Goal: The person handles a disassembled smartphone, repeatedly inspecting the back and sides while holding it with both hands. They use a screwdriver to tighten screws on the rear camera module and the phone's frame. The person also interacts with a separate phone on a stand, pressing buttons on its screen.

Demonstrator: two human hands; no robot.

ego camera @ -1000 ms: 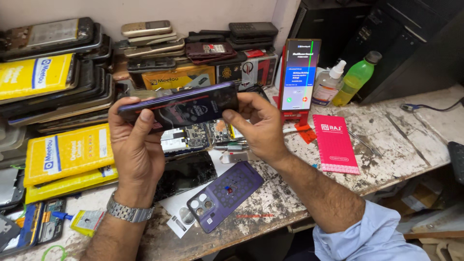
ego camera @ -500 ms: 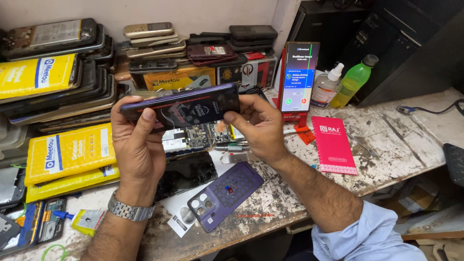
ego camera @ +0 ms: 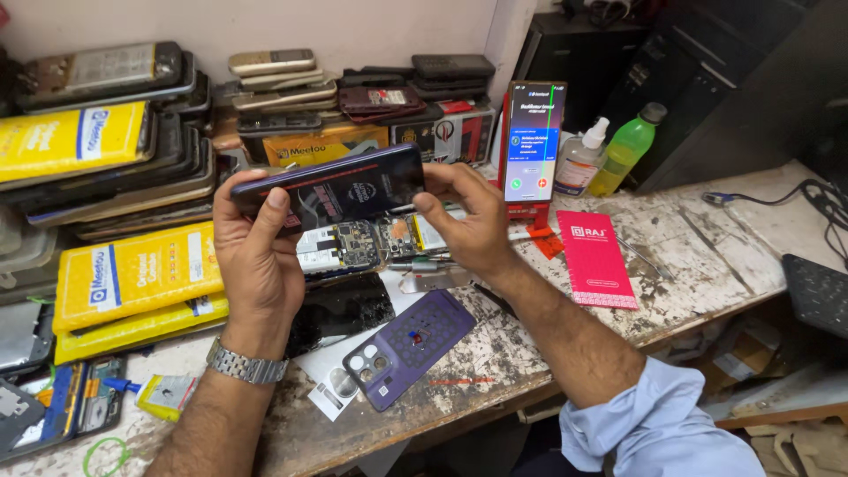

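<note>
- While both hands hold it up off the bench, the dark purple slab-shaped phone (ego camera: 331,187) lies with its long axis running left to right between them, its broad glossy face tilted toward the camera.
- The left hand (ego camera: 256,252) is closed on the phone's left end, thumb laid over the front face and fingers curled behind the top edge; a metal link watch (ego camera: 246,364) sits on that wrist.
- The right hand (ego camera: 468,225) pinches the right end, thumb in front and fingertips on the far corner, so both hands are equally close to it, one at each end.
- Directly beneath the hands lies an opened phone body with bare circuit boards (ego camera: 362,246), and just nearer the person a black cracked glass panel (ego camera: 344,309).
- Nearer still, below the right wrist, rests a purple plastic back cover with camera cut-outs (ego camera: 408,344).
- To the right of the right hand stands a lit upright phone on a red stand (ego camera: 533,146), then a clear spray bottle (ego camera: 579,164), a green bottle (ego camera: 625,148) and a pink booklet (ego camera: 597,259).
- Beyond and left of the left hand are stacks of old handsets (ego camera: 265,93) and yellow packets (ego camera: 132,274).
- Nothing stands between the hands and the phone they hold; the worn white-flecked workbench (ego camera: 707,256) is crowded under it.
</note>
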